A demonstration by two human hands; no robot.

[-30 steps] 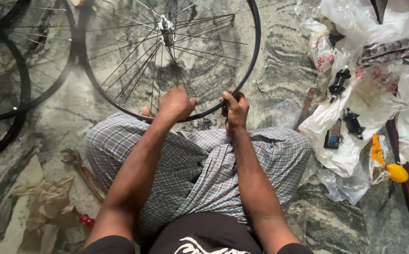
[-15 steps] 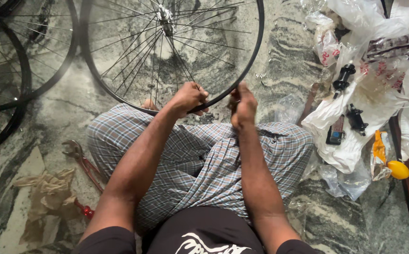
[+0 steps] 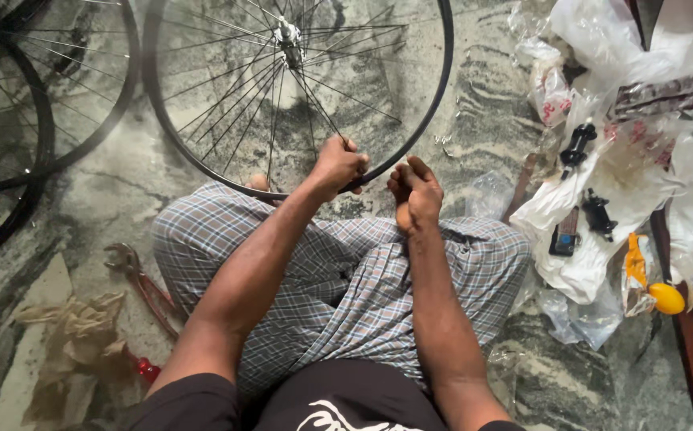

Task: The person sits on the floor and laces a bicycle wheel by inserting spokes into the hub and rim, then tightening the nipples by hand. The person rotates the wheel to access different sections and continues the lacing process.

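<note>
Wheel: spoked wheel (image 3: 298,88) stands on the marble floor (image 3: 482,104) against the person's crossed legs, its hub (image 3: 289,33) near the top of the view and the lowest arc of the rim (image 3: 227,182) resting just past the knees.
Left hand: left hand (image 3: 338,164) is curled closed at the rim's lower edge, where several spokes (image 3: 314,104) come down; it seems to pinch a spoke end or the rim itself, but which one I cannot tell.
Right hand: right hand (image 3: 416,190) sits just beside the rim, fingers bent in a loose fist, thumb up; whether it holds anything small is hidden.
Slip risk: only one hand has the wheel, so a hard twist could roll the rim sideways off the knees.
Pinch risk: fingertips lie among crossing spokes, and a shifting wheel might nip them.
Overturn risk: judged from the grip, forcing a spoke end could strip it or pull the rim out of true.
Clutter right: black parts (image 3: 578,148) on white plastic bags (image 3: 602,231) lie near the right knee; a sweeping elbow could scatter them.
Clutter left: pliers (image 3: 143,279) and a rag (image 3: 75,335) lie by the left thigh, and more wheels (image 3: 35,120) lean beyond.
</note>
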